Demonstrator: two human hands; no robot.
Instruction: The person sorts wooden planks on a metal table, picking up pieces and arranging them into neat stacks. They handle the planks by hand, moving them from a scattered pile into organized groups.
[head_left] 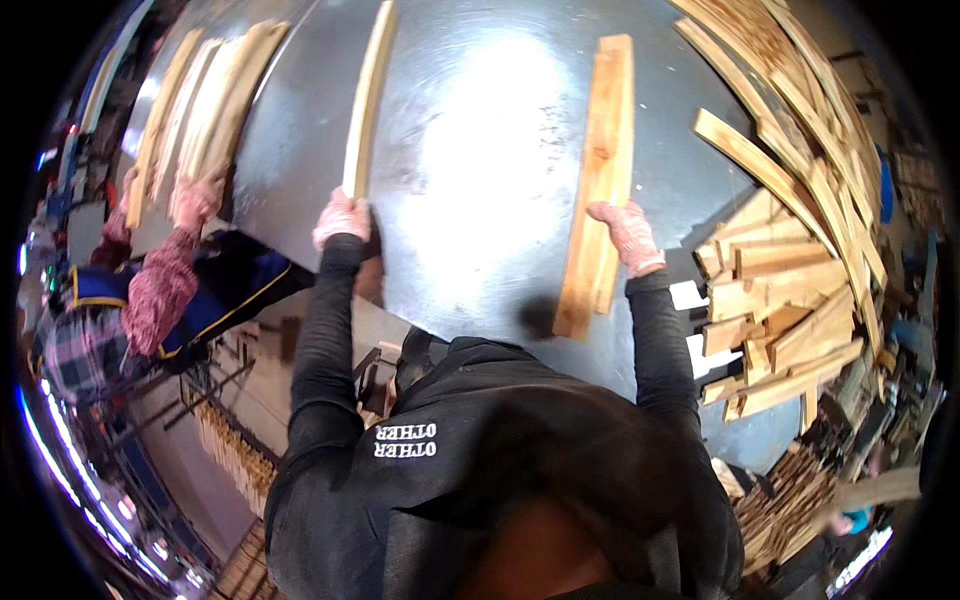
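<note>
My left hand [342, 220], in a pale pinkish glove, is closed around the near end of a narrow wooden strip [369, 95]. The strip points away from me over the shiny metal table [470, 290]. Farther right, my right hand [630, 236], gloved alike, grips the right side of wooden boards [597, 175] that lie lengthwise against each other. Its thumb rests over the top face, while the other fingers are partly hidden. One of the boards reaches nearer to me than its neighbour.
At the left, a co-worker's gloved hands [197, 200] are on a row of wooden strips [225, 95]. Short wood pieces [775, 290] lie piled at the right. Long strips [765, 165] curve along the table's far right side. A rack of wood pieces [235, 450] stands low at the left.
</note>
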